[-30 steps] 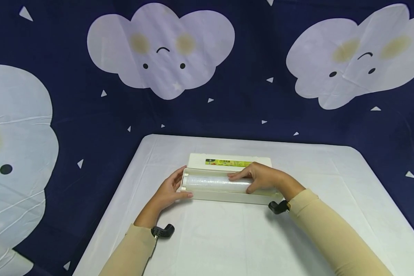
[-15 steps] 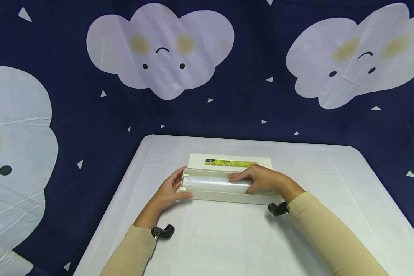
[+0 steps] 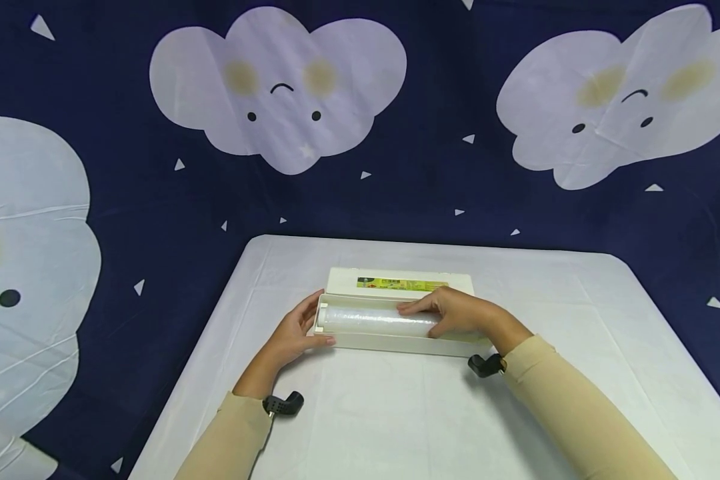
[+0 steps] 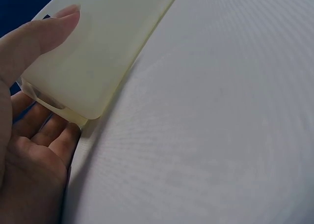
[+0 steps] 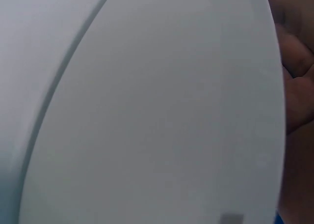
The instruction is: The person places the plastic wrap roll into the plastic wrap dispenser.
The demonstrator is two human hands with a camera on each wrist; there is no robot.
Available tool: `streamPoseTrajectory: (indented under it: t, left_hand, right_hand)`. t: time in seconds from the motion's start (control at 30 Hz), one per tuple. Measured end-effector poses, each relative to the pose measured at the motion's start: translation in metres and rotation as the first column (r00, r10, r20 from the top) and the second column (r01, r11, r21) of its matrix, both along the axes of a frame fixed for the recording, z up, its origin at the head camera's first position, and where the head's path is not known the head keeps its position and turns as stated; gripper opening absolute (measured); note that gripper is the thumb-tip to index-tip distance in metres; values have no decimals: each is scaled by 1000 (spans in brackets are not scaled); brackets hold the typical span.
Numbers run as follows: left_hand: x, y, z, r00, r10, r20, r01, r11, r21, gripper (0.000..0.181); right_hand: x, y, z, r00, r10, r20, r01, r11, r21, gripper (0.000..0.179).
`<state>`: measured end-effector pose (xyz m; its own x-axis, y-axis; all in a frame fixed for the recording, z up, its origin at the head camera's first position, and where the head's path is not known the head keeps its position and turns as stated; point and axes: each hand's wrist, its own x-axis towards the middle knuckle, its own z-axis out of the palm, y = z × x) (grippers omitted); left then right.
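Observation:
A long white cling film box (image 3: 384, 343) lies on the table with its lid (image 3: 342, 281) tipped back behind it. Inside rests a roll of cling film (image 3: 360, 320), wrapped in clear, shiny plastic. My left hand (image 3: 288, 339) holds the box's left end; the left wrist view shows the thumb (image 4: 59, 30) on the front wall and the fingers (image 4: 46, 130) at the end. Reaching into the box, my right hand (image 3: 465, 313) grips the roll near its right part, which it hides. In the right wrist view the box wall (image 5: 162, 111) covers most of that hand.
A yellow-green label (image 3: 399, 284) runs along the lid. White cloth covers the table (image 3: 384, 413). Behind stands a dark blue curtain (image 3: 432, 193) with cloud prints. Black wrist cameras sit at both cuffs, the right one (image 3: 486, 365) close to the box's front.
Almost nothing differs. Both hands keep their places on the box and the roll, and the head view has shifted very slightly.

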<state>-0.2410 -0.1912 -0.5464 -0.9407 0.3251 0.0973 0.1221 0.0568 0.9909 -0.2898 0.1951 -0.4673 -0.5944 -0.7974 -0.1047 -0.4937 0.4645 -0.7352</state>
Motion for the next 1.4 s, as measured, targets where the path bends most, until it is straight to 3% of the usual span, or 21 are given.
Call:
streamPoseTrajectory:
  t: [0.17,0.37,0.53,0.63,0.77,1.07,1.23,1.4]
  left_hand:
    - [0,1,0,1000,-2,-8,2,1000,-7,109]
    - [0,0,-1,1000,-1,-13,1,1000,-13,109]
    - [-2,-1,-3,1000,-4,-15,4,1000,-11,109]
    - [-3,-1,-4,1000,-1,-14,1,1000,-10,108]
    - [-2,-1,-4,1000,0,-14,0,1000,-6,108]
    - [-2,0,-4,999,-5,-42,5,1000,-10,108]
    - [-2,0,-5,999,-3,-45,3,1000,-8,109]
    - [-3,0,-7,999,-1,-34,1,1000,-3,109]
  right_hand:
    - [6,8,10,998,-54,-12,55,998,25,68]
    - [8,29,20,995,-97,-14,96,992,-79,56]
    - [12,48,22,962,-251,-110,227,954,-197,50]
    - [15,60,19,930,-345,-128,309,921,-238,54]
    - [19,76,10,904,-412,-112,376,893,-248,66]
    - [28,103,-11,884,-462,-74,421,854,-307,80]
    - [34,109,-18,864,-499,-65,462,838,-289,81]
    - [40,113,-23,858,-511,-47,481,833,-272,83]
